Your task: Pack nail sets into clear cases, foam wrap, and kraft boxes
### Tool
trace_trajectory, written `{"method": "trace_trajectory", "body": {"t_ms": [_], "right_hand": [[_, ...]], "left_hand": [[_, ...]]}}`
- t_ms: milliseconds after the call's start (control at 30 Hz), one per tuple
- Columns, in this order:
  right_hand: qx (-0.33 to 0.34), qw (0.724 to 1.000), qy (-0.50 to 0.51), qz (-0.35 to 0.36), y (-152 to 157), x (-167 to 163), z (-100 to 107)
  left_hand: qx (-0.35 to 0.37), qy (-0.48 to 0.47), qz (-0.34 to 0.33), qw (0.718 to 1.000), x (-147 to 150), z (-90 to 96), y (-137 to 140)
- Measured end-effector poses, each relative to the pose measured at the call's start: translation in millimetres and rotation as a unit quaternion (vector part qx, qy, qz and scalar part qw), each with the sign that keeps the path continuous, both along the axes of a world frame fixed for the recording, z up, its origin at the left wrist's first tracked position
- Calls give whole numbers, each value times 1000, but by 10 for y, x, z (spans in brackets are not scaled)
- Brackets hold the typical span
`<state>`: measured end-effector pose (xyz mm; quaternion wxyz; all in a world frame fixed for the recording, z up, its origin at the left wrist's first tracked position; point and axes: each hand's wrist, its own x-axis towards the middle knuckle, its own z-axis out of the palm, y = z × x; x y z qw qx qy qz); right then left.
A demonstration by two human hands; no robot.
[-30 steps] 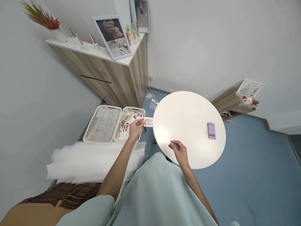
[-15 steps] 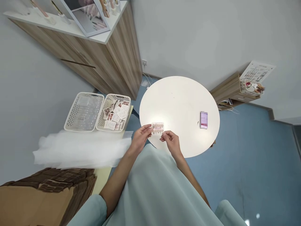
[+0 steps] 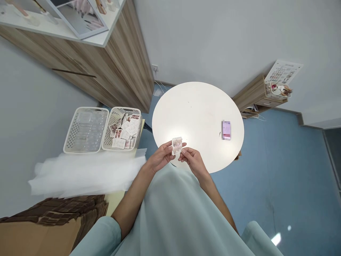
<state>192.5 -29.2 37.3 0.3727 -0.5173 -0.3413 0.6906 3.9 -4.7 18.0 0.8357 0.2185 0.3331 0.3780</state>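
Note:
A small clear pack of press-on nails [image 3: 177, 145], with rows of pinkish tips showing, is held over the near edge of the round white table [image 3: 198, 103]. My left hand [image 3: 163, 155] grips its left side, with fingers reaching behind it. At the pack's lower right edge, my right hand [image 3: 193, 159] pinches with thumb and fingers. The pack is tilted in my hands.
A phone with a blurred screen [image 3: 226, 130] lies at the table's right. On the left stand a basket of clear plastic cases [image 3: 68, 138] and a basket of nail cards [image 3: 106, 140]. Nearer are white foam sheets [image 3: 85, 174] and stacked cardboard [image 3: 39, 234].
The pack has turned from lying wide to standing more upright and tilted. My left fingers now reach further behind it. The whole view has shifted slightly.

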Motion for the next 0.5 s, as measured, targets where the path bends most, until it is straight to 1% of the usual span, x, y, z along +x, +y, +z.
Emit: {"method": "trace_trajectory", "body": {"t_ms": [100,167,233,300,400,500], "right_hand": [[50,991,-102,-72,-24,-39,55],[102,977,-163,-95,-56,-83,145],[157,964,-198,-78,-96,-151,242],[198,952,-229,-52,-133,-237,306],[220,933,-281,-42,-167,-355,306],[202,927,-309,-61,-166,-392,267]], "left_hand": [[-2,40,30,999,0,27,7],[-1,69,48,996,-7,55,6],[2,95,57,994,-15,93,1],[6,116,58,992,-19,137,-5],[15,143,66,987,-25,190,-10],[31,178,81,980,-50,186,-15]]}}
